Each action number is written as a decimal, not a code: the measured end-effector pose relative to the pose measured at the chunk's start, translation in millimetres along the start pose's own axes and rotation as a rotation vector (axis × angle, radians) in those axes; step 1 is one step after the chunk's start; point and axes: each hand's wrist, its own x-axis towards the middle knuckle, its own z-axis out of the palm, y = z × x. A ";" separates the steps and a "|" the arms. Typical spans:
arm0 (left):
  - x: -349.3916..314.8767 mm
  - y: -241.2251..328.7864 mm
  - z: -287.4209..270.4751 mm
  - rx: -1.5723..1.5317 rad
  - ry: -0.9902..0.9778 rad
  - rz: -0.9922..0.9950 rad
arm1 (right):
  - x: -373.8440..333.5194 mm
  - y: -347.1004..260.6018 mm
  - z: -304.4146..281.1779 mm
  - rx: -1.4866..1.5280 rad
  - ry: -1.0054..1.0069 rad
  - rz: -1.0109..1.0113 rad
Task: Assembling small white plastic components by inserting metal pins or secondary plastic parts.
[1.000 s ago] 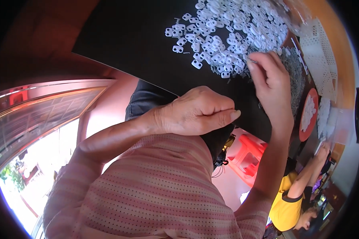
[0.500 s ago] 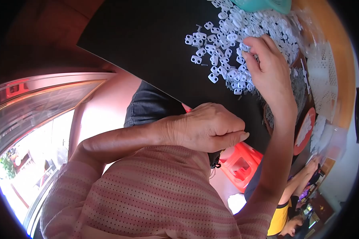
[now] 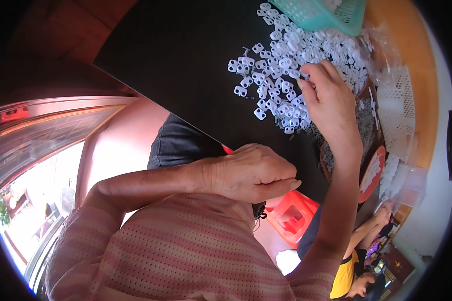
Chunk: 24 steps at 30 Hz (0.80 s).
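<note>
Over the edge of a pile of small white plastic cord-lock pieces [image 3: 258,78] with paired holes, my right hand [image 3: 331,100] pinches with thumb and index finger. A tiny greyish thing shows at those fingertips, too small to name. Nearer my body, my left hand [image 3: 261,173] is curled into a fist, its thumb pressed along the index finger. Whatever lies inside that fist is hidden. A few thin metal springs [image 3: 245,51] lie among the white pieces. Beside my right wrist is a heap of grey springs [image 3: 365,118], partly covered by the arm.
The dark table [image 3: 181,65] has its edge in front of me. A teal basket [image 3: 354,22] stands at the far side of the pile. On the right are a red dish [image 3: 362,196] of white pieces and clear plastic bags [image 3: 386,55]. A red stool [image 3: 292,215] stands below; another person [image 3: 354,273] sits at lower right.
The whole view has shifted, showing more of the teal basket. My right hand stays over the pile, with a greyish bit now visible at its fingertips. My left fist keeps its shape.
</note>
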 end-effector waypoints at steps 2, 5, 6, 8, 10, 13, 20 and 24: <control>-0.3 -0.2 0.1 -0.005 -0.003 -0.002 | -1.4 -4.1 0.0 0.044 0.014 -0.037; 0.2 -1.5 1.0 0.018 0.011 0.017 | 1.6 -6.1 0.8 0.010 -0.025 -0.031; 0.6 -1.1 0.7 0.014 0.007 0.015 | 1.8 -5.0 1.5 0.008 -0.024 -0.032; -0.1 -1.4 0.4 0.012 0.005 0.012 | 2.2 -2.9 3.7 -0.034 -0.020 -0.064; -0.5 -3.2 1.6 0.009 0.009 0.025 | 1.5 -3.6 2.7 -0.026 -0.021 -0.061; -0.2 -1.6 -0.2 0.006 -0.003 -0.001 | -1.0 -4.1 0.2 -0.043 0.002 -0.051; 0.3 -0.9 -0.7 -0.007 -0.005 -0.019 | -14.6 -8.3 -8.2 0.069 0.014 -0.096; 1.5 -1.5 0.3 0.017 -0.011 -0.014 | -12.7 -19.2 1.6 0.035 -0.002 -0.058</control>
